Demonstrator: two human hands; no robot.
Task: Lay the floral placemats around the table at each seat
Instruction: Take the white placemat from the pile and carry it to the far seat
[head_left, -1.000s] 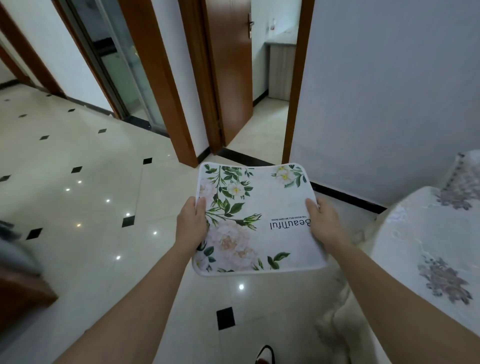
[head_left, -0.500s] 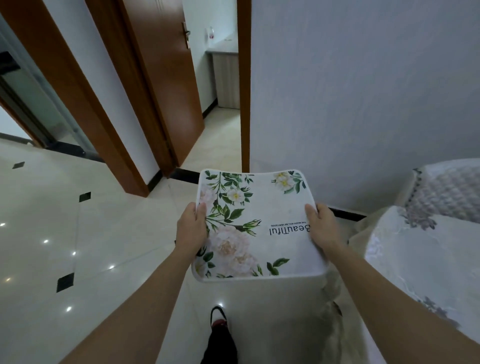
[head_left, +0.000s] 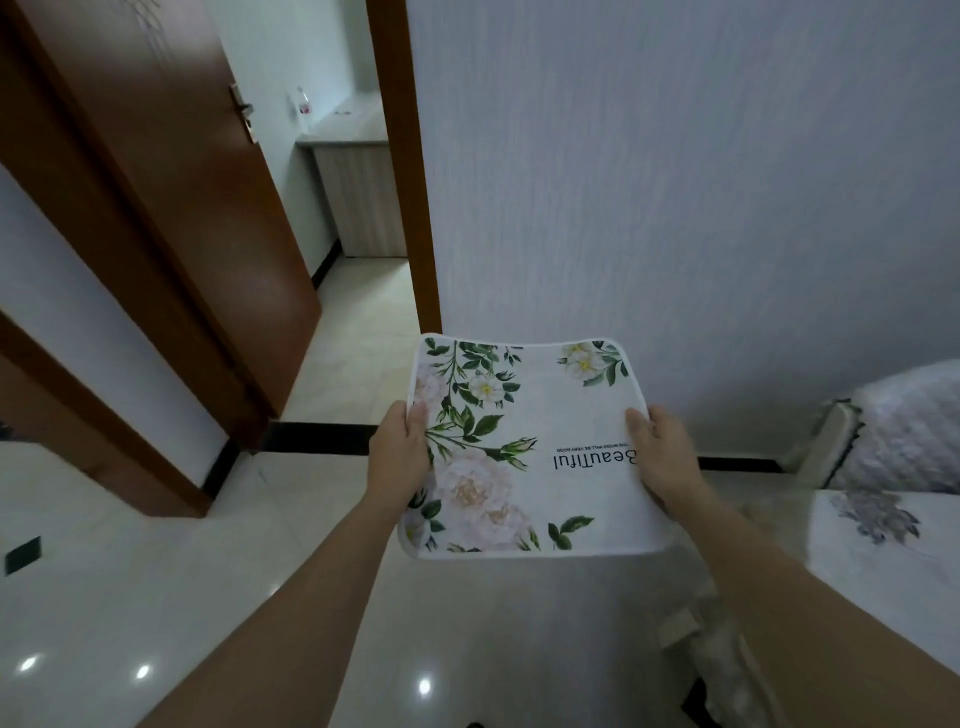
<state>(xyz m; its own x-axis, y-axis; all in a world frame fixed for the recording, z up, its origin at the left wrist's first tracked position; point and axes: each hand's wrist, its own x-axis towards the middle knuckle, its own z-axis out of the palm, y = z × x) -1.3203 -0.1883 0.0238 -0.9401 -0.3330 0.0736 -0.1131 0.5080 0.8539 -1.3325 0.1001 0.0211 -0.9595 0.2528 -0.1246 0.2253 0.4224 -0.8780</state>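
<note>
I have the placemat (head_left: 524, 447) held flat in the air between both grips, over the floor (head_left: 156, 597) and not on the counter (head_left: 893, 566). The left grip (head_left: 397, 457) pinches its left edge with the thumb on top. The right grip (head_left: 662, 457) pinches the right edge the same way, its thumb covering the start of the printed word "Beautiful", which reads upside down to me. The fingers of both grips are under the mat and hidden.

The mat is a soft, matte rectangle with rounded corners and a thin white border. It is printed with pale pink roses, small white blooms and dark green leaves, mostly toward the left grip. Its far edge dips a little in the middle. I can't tell whether it is one sheet or several stacked.

The floor below the grips is glossy pale tile with lamp glints. Right of the right grip, the counter wears a white cloth with grey flowers and is cut off by the frame. Beyond it is something under a quilted pale cover (head_left: 909, 421); I can't tell what. Ahead of the grips is a finely textured pale wall (head_left: 675, 182) with black skirting (head_left: 322, 439). Far left of the left grip, a smooth brown wooden door (head_left: 171, 208) stands open. Through the opening I see a wood-grain cabinet (head_left: 363, 197) with a small bottle (head_left: 303, 106) on top, too blurred to read.
</note>
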